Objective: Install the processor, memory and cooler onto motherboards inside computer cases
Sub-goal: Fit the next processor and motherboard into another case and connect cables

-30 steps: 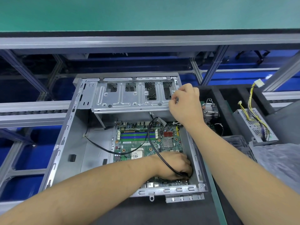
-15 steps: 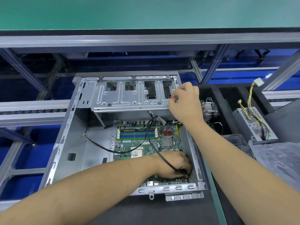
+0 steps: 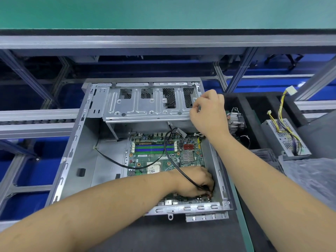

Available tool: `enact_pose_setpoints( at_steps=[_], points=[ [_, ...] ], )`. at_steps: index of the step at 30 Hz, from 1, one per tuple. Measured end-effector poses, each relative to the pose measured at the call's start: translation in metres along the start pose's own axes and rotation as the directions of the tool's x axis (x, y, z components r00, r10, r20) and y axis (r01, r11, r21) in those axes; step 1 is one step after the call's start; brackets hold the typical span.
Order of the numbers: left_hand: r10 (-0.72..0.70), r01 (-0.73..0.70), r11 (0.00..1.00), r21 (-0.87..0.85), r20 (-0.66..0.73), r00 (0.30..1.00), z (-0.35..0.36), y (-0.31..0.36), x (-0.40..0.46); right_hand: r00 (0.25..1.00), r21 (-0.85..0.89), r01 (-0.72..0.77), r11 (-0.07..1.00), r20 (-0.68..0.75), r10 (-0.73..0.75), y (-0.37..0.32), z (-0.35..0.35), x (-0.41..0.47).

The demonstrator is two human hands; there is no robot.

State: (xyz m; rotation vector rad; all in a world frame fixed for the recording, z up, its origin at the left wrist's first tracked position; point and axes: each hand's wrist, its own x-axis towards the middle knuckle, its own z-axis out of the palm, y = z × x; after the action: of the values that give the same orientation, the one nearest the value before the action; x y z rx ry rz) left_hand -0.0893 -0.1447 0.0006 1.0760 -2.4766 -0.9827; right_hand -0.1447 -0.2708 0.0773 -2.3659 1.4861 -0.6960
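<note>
- The motherboard (image 3: 163, 157) lies flat in the floor of the open computer case (image 3: 76, 160), toward the case's right wall. Its memory slots (image 3: 154, 148) show as green and blue strips with no modules seated. The processor socket (image 3: 153, 168) sits near the board's centre with no cooler over it.
- Your left hand (image 3: 196, 180) is low over the board's near right corner. Its fingers (image 3: 209, 192) are curled together and pinch the end of the black cable (image 3: 169, 142) at the board surface. The connector itself is hidden under the fingertips.
- Your right hand (image 3: 207, 113) grips the right end of the drive cage (image 3: 145, 104) at the far side of the case, fingers curled round its edge. You cannot tell whether it also pinches a small part.
- Compared with half a second ago, both hands hold the same positions; only the view has shifted slightly. Judge this as a seating step in progress, not a completed one.
- The black cable loops up from your left hand across the memory slots. Route it clear before inserting memory.
- The cooler (image 3: 235, 121) rests in a black foam tray (image 3: 254, 113) just right of the case. A power supply (image 3: 285, 137) with yellow wires lies further right.
- The case stands on the dark table (image 3: 172, 233). Processor, memory and cooler installation appears not yet begun on this board.
</note>
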Motion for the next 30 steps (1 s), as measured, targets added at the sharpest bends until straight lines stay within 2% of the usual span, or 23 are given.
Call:
enact_pose_setpoints(
  at_steps=[12,22,24,27,30],
  points=[
    [-0.005,0.005,1.0,-0.005,-0.025,1.0,-0.003,0.002,-0.001,1.0,-0.002,0.001,1.0,0.009,-0.001,0.0,-0.001,0.001],
    [0.027,-0.028,0.999,0.036,0.029,0.999,-0.005,0.005,-0.001,1.0,-0.006,0.0,1.0,0.006,0.0,0.0,0.0,0.0],
    [0.001,-0.005,0.999,0.052,0.068,0.998,-0.005,0.006,0.001,1.0,0.001,-0.001,1.0,0.004,0.001,0.0,0.0,0.0],
    [-0.13,0.103,0.984,0.145,0.192,0.973,-0.004,0.007,0.004,1.0,0.011,-0.005,1.0,0.001,0.005,0.0,0.0,0.0],
    [-0.179,0.143,0.975,0.168,0.227,0.957,-0.005,0.01,0.005,1.0,0.009,-0.003,1.0,0.003,0.003,0.001,0.0,0.0]
  ],
)
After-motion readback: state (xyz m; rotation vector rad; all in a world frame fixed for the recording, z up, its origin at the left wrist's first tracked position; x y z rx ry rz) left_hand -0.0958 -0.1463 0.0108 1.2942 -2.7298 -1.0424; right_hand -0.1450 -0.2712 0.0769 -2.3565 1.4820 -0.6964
